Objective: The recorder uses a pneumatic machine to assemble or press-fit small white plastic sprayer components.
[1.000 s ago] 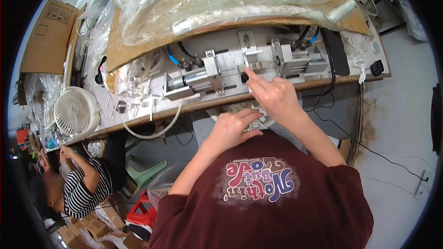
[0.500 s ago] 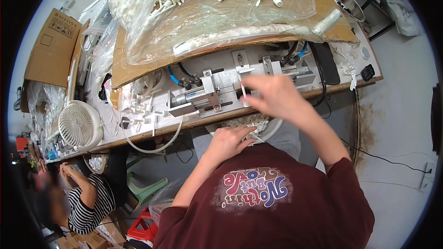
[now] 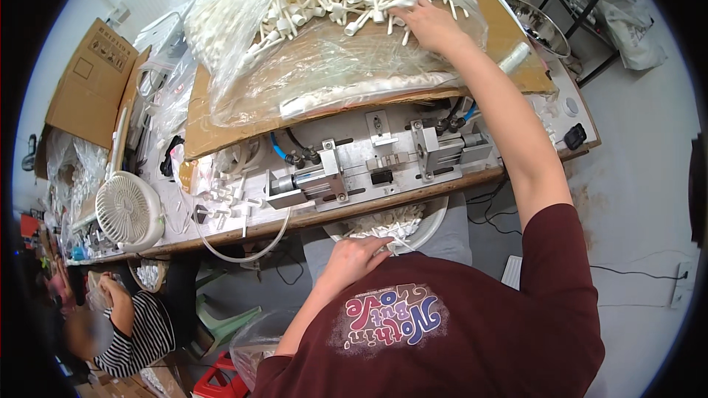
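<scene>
My right hand point(image 3: 429, 23) reaches over the bench with its fingers stretched onto a heap of white plastic stick-and-cap parts point(image 3: 335, 6). The fingertips touch the pieces at the heap's right side; no part is clearly gripped. Low in front of my body, my left hand point(image 3: 355, 258) is closed around a thin white plastic part point(image 3: 403, 242) at the edge of a round bowl point(image 3: 440, 215). More such parts fill the bowl, which rests on my lap. On the bench between them, a metal clamping fixture point(image 3: 335, 169) with two facing cylinders holds a small pale piece point(image 3: 398, 158).
Clear plastic sheeting and a cardboard sheet point(image 3: 310, 44) lie under the heap, above the fixture. A white fan point(image 3: 129, 210) and loose white parts point(image 3: 228, 195) are to the left. A hose point(image 3: 251, 256) loops below the bench edge. Another person point(image 3: 136, 324) sits at lower left.
My right hand has left the fixture, where it was beside a white part, and moved up to the heap. My left hand stays at the bowl. The view has shifted slightly.
</scene>
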Demonstrator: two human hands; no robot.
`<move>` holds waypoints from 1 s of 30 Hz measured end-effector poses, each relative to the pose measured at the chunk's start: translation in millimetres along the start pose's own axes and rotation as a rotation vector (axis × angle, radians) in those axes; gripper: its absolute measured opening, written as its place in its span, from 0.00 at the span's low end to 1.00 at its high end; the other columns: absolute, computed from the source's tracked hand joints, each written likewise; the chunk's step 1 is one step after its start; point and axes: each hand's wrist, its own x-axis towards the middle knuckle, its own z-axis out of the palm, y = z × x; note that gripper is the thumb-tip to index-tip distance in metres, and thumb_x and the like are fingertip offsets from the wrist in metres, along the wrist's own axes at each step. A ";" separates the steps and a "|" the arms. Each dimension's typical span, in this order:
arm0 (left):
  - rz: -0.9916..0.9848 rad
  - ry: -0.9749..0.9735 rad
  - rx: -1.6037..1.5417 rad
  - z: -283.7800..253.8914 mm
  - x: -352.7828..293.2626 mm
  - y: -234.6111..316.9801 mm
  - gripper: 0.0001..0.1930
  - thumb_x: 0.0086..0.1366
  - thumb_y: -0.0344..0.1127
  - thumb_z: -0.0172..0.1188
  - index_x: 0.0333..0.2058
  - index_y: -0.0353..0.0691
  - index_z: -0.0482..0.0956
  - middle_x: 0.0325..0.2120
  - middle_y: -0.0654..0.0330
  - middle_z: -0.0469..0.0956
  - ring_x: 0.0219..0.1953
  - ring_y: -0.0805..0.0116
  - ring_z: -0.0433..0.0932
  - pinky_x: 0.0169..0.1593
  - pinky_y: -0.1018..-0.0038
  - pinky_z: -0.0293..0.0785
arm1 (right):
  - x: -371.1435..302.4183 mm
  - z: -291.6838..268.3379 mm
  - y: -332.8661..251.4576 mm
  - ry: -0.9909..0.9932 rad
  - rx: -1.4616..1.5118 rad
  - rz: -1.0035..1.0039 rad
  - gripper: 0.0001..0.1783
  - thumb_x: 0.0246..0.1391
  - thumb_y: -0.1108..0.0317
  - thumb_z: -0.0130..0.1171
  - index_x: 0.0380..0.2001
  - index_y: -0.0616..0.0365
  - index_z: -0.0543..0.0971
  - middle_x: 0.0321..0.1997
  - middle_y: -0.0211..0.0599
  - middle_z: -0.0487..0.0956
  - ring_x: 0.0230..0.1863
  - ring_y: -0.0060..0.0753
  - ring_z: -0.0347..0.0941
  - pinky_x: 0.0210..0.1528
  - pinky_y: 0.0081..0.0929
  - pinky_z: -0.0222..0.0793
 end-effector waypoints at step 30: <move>-0.035 -0.041 0.015 10.0 -6.3 -8.3 0.10 0.60 0.39 0.65 0.39 0.43 0.84 0.29 0.57 0.84 0.29 0.57 0.82 0.32 0.65 0.78 | -31.6 -78.5 -68.7 0.001 0.619 -0.203 0.36 0.45 0.72 0.61 0.61 0.45 0.70 0.61 0.39 0.72 0.61 0.43 0.68 0.66 0.42 0.66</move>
